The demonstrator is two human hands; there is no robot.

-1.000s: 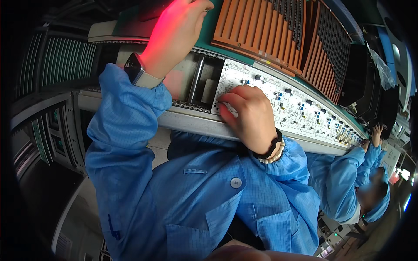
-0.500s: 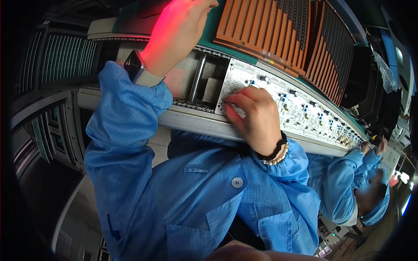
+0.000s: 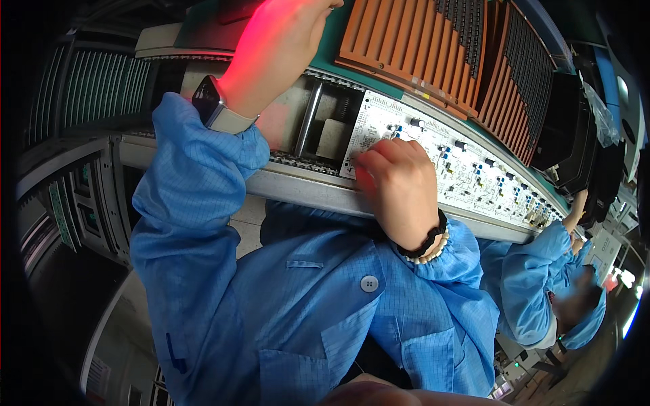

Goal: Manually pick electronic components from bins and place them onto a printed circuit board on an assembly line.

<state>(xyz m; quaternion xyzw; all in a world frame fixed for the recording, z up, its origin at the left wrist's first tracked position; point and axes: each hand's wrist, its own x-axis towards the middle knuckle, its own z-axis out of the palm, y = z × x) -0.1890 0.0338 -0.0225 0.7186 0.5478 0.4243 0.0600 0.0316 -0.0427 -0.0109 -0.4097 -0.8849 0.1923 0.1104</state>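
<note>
My left hand (image 3: 281, 47), lit red and wearing a wristwatch, reaches up to the green ledge beside the orange slatted trays (image 3: 413, 47); its fingertips run out of the top of the picture. My right hand (image 3: 399, 186), with a bead bracelet at the wrist, rests with curled fingers on the near left corner of a white circuit board (image 3: 467, 169). The board lies on a conveyor rail (image 3: 305, 193) and carries several small blue and black parts. Nothing shows between the fingers.
A metal roller and a grey block (image 3: 332, 135) sit in the gap left of the board. A co-worker in a blue coat (image 3: 535, 271) stands at the right, a hand (image 3: 579, 203) on the same line. Dark racks (image 3: 81, 203) stand at the left.
My right hand has crept slightly right along the board's near edge, fingers still curled. My left hand stays raised at the ledge.
</note>
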